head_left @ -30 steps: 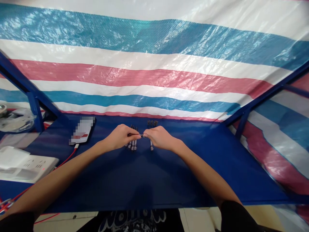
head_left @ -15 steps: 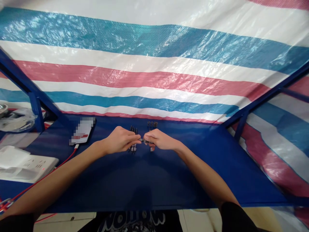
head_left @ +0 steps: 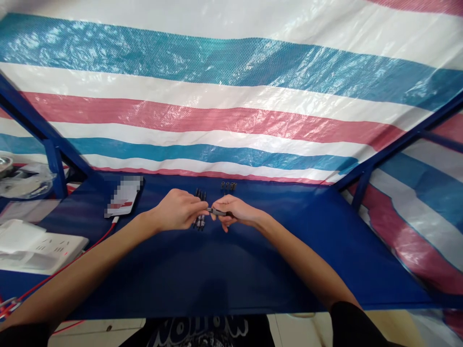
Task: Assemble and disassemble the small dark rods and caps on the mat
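Observation:
My left hand (head_left: 180, 210) pinches the left end of a slim grey-and-black cylindrical piece (head_left: 219, 212) between thumb and fingers. On its other end, the fingers of my right hand (head_left: 240, 210) are closed, with the lower fingers curled beneath. The piece lies roughly level just above the table; its exact kind is too small to tell. Several thin dark rods with pale bands (head_left: 200, 222) lie side by side behind my left fingertips, partly covered by them. Farther back, several small metal-coloured cylinders (head_left: 229, 186) stand in a short row.
A phone (head_left: 126, 196) with a red cable (head_left: 103, 236) lies left on the blue table (head_left: 202, 274). Beyond it are a white power strip (head_left: 47, 246) and clear plastic packaging (head_left: 29, 180). Blue frame bars (head_left: 388, 144) and a striped tarp (head_left: 231, 118) enclose the back and sides.
The fingers of my right hand have shifted and opened slightly, so more of the grey piece shows between my hands. My left hand keeps its pinch nearly in place.

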`<state>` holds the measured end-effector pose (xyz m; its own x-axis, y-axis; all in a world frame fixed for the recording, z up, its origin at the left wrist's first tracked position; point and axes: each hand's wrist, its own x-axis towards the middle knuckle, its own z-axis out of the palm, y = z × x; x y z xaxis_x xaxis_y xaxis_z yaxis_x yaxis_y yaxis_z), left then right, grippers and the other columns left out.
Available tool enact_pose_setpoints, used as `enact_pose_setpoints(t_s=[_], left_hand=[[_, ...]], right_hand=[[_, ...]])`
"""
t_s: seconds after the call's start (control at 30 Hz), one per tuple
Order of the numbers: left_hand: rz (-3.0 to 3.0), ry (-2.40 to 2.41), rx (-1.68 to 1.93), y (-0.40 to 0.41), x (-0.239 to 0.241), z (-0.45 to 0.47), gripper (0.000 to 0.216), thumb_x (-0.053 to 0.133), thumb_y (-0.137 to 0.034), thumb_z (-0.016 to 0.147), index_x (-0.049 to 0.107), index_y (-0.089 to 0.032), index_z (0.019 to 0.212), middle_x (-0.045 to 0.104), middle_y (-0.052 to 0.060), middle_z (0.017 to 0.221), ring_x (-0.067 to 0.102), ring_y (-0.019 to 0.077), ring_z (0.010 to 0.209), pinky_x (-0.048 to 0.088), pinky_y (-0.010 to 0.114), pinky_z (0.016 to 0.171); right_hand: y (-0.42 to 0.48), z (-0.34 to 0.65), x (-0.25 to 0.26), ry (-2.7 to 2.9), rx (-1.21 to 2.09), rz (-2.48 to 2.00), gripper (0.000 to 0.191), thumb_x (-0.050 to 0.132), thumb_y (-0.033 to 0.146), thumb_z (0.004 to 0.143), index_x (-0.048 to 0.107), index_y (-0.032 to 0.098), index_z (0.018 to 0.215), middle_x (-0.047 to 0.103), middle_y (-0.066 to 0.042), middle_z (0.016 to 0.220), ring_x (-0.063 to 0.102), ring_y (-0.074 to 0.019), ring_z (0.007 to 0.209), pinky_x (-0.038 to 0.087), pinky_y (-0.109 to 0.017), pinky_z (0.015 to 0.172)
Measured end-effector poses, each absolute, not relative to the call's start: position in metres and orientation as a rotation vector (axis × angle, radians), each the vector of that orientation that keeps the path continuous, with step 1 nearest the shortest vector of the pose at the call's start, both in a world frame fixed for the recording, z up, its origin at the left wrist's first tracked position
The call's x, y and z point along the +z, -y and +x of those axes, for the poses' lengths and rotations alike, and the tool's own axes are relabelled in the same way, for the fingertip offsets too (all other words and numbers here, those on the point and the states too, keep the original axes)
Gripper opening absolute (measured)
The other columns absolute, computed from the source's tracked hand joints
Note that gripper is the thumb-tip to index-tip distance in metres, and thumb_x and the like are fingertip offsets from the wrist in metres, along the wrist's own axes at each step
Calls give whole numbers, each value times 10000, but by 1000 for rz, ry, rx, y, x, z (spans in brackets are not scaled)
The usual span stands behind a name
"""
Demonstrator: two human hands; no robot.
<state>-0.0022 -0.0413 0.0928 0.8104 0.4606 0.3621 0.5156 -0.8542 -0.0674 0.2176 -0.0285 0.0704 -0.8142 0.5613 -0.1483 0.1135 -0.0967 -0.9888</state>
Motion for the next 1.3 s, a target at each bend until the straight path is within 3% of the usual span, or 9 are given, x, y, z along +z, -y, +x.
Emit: enact_pose_setpoints(t_s=[0.17, 0.23, 0.33, 0.43, 0.57, 0.9, 1.13, 1.3], left_hand=[[-2928, 1209, -386, 27, 92, 0, 388, 396, -413, 954, 647, -185, 764, 587, -2, 565, 495, 118, 509, 228, 244, 509], [-3009, 1255, -402, 24, 93, 0, 411, 382, -423, 957, 654, -182, 763, 562, -9, 552, 471, 109, 502, 231, 241, 520], [-3117, 1218, -419, 21, 93, -2, 449, 338, -443, 971, 657, -177, 800, 539, -15, 553, 440, 99, 497, 248, 229, 535], [-3092, 1107, -466, 17, 87, -5, 471, 321, -486, 971, 643, -174, 826, 534, -7, 562, 419, 100, 495, 241, 227, 529], [-3095, 902, -497, 13, 79, -7, 517, 280, -505, 979, 602, -166, 757, 515, -5, 562, 381, 86, 474, 233, 225, 509], [-3092, 810, -587, 20, 74, -2, 480, 310, -468, 984, 590, -165, 739, 495, -13, 570, 367, 73, 472, 250, 222, 500], [-3426, 1281, -615, 20, 88, 2, 467, 334, -507, 961, 625, -156, 860, 483, -18, 619, 407, 84, 552, 314, 195, 541], [-3672, 1805, -816, 13, 99, -5, 499, 375, -568, 920, 636, -143, 926, 434, -24, 584, 366, 71, 466, 290, 178, 428]], right_hand=[[34, 213, 77, 2358, 672, -1000, 208, 422, 266, 959, 595, 162, 906, 620, -22, 784, 561, -116, 682, 418, -233, 658], [36, 210, 72, 2485, 338, -973, 194, 444, 281, 962, 589, 152, 959, 646, -63, 884, 584, -144, 760, 396, -242, 669], [36, 208, 64, 2588, 36, -992, 300, 356, 327, 1002, 574, 128, 946, 652, -99, 853, 591, -172, 749, 347, -251, 609], [32, 208, 58, 2656, 0, -1040, 362, 287, 366, 1019, 552, 128, 957, 648, -86, 772, 567, -162, 651, 277, -251, 551], [29, 212, 62, 2714, 200, -1094, 321, 318, 381, 1012, 530, 146, 956, 594, -22, 649, 484, -132, 529, 220, -248, 529], [27, 225, 83, 2590, 923, -836, 437, 268, 430, 1009, 475, 170, 725, 479, 36, 624, 436, -87, 557, 316, -225, 582], [27, 225, 87, 2627, 518, -1005, 318, 372, 344, 998, 561, 161, 820, 525, 15, 647, 459, -106, 578, 275, -236, 583], [25, 231, 94, 2564, 371, -1075, 261, 393, 289, 996, 594, 154, 899, 590, -18, 722, 525, -128, 646, 313, -230, 625]])
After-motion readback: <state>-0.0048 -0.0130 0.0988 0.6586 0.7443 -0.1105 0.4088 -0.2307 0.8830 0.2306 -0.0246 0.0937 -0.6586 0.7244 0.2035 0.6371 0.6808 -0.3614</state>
